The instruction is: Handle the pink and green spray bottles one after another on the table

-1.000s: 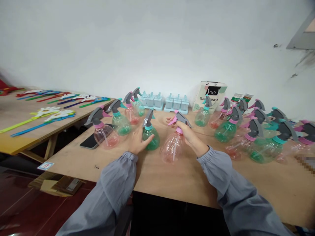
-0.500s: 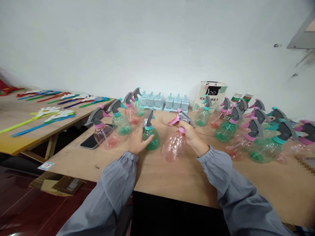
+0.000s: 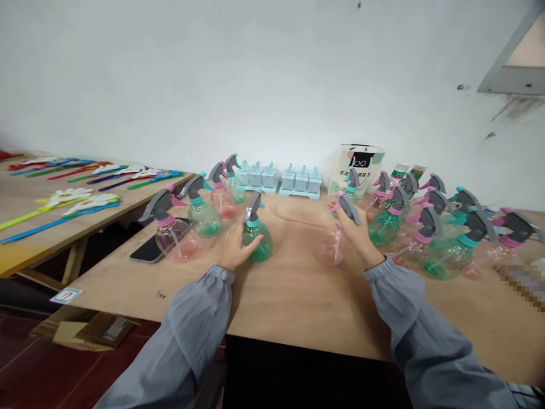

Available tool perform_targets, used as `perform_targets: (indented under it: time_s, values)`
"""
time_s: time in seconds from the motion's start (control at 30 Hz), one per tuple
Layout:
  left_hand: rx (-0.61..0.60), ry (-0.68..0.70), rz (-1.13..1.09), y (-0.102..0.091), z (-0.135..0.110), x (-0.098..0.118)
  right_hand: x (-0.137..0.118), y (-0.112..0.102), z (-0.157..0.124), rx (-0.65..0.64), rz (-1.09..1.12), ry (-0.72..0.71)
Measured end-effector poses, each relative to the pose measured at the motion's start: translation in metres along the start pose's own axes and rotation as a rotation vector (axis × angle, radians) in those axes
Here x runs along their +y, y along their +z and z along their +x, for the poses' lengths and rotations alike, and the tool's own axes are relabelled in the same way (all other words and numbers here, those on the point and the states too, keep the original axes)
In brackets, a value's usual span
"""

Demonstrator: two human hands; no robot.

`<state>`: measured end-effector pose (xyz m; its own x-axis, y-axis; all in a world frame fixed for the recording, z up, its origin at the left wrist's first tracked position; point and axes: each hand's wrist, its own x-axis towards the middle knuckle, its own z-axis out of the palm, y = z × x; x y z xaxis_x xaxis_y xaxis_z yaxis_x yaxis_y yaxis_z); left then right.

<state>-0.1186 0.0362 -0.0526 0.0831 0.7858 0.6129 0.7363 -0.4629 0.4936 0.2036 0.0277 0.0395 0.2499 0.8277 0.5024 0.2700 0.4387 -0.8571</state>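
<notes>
My right hand point(image 3: 355, 227) grips a pink spray bottle point(image 3: 334, 247) by its neck and grey-and-pink trigger head, at the right of the middle of the table. The hand covers part of the bottle. At my left hand point(image 3: 234, 247), a green spray bottle point(image 3: 259, 244) with a turquoise collar stands upright; my thumb lies across its front and the fingers curve round its left side, partly hidden. Left of that hand are a pink spray bottle point(image 3: 176, 241) and a green spray bottle point(image 3: 204, 218), with two more behind them.
Several pink and green spray bottles point(image 3: 447, 255) crowd the right side. Ice-pop moulds point(image 3: 300, 183) and a printed paper bag point(image 3: 355, 167) stand by the wall. A phone point(image 3: 147, 250) lies behind the left pink bottle. Flower-shaped plastic sticks point(image 3: 91, 201) cover another table.
My right hand has carried the pink spray bottle to the right, toward the crowded bottles. My left hand stays at the green bottle. The view has shifted slightly to the right.
</notes>
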Motion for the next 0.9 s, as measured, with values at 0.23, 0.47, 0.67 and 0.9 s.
perform_targets:
  time_s: [0.23,0.47,0.67,0.9]
  values:
    - [0.004,0.025,-0.043,0.001,0.000,-0.002,0.037,-0.032,0.037,0.349,-0.174,-0.109]
    - [0.004,0.013,-0.036,-0.002,0.000,0.005,0.073,-0.036,0.052,0.455,-0.304,-0.177]
    - [0.005,0.008,-0.039,-0.003,0.000,0.012,0.106,-0.033,0.054,0.519,-0.403,-0.137]
    - [-0.011,0.027,-0.058,-0.003,0.000,0.012,0.102,-0.038,0.043,0.565,-0.481,-0.440]
